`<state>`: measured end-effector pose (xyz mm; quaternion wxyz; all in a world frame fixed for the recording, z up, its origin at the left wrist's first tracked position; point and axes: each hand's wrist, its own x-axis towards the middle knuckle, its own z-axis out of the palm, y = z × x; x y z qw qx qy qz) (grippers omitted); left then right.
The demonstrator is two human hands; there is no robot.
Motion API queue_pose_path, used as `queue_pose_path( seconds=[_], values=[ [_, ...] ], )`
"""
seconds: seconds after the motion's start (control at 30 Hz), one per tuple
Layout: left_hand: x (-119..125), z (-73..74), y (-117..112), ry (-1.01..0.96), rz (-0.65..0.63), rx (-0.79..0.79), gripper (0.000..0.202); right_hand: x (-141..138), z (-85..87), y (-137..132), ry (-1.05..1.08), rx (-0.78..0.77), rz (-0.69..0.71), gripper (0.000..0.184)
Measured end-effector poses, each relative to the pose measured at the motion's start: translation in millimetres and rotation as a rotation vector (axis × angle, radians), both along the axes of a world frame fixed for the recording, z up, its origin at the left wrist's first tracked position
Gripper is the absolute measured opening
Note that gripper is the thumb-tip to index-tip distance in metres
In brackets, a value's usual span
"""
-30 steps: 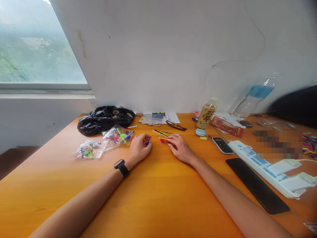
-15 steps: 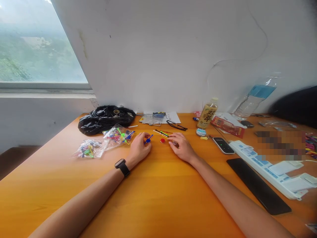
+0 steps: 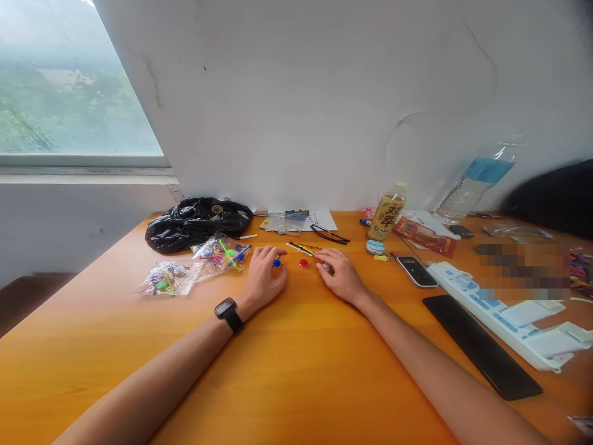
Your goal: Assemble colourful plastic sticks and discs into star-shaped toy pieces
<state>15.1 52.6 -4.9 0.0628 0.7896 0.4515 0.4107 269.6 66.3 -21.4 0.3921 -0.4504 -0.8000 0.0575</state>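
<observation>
My left hand (image 3: 262, 278), with a black watch on its wrist, rests on the orange table (image 3: 287, 371) with fingers curled round a small blue plastic piece (image 3: 277, 263). A few centimetres to the right my right hand (image 3: 340, 274) lies on the table, fingertips pinched on a small pale piece that I cannot make out. A red round piece (image 3: 303, 262) sits loose on the table between the two hands. Thin coloured sticks (image 3: 303, 248) lie just beyond it.
Two clear bags of coloured plastic pieces (image 3: 194, 266) and a black plastic bag (image 3: 197, 222) lie to the left. Glasses (image 3: 328, 235), a tea bottle (image 3: 386, 213), a phone (image 3: 416, 271), a white power strip (image 3: 504, 315) and a black pad (image 3: 482, 346) are to the right.
My left hand has turned the blue piece, which pointed outward and now sits tucked at the fingertips. My right hand drew back from the red piece, which now lies alone.
</observation>
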Motion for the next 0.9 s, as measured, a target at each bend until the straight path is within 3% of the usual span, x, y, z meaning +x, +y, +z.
queue_pose_path(
  seconds=[0.2, 0.5, 0.9],
  values=[
    [0.0, 0.5, 0.1, 0.007, -0.017, -0.003, 0.026, 1.1, 5.9, -0.9, 0.078, 0.051, -0.05, 0.024],
    [0.9, 0.7, -2.1, 0.014, -0.097, 0.005, 0.023, 2.4, -5.3, 0.3, -0.125, -0.016, 0.011, 0.025],
    [0.8, 0.5, -2.1, 0.013, -0.127, -0.002, 0.021, -0.2, -2.4, -2.8, -0.138, -0.018, 0.057, 0.032]
  ],
)
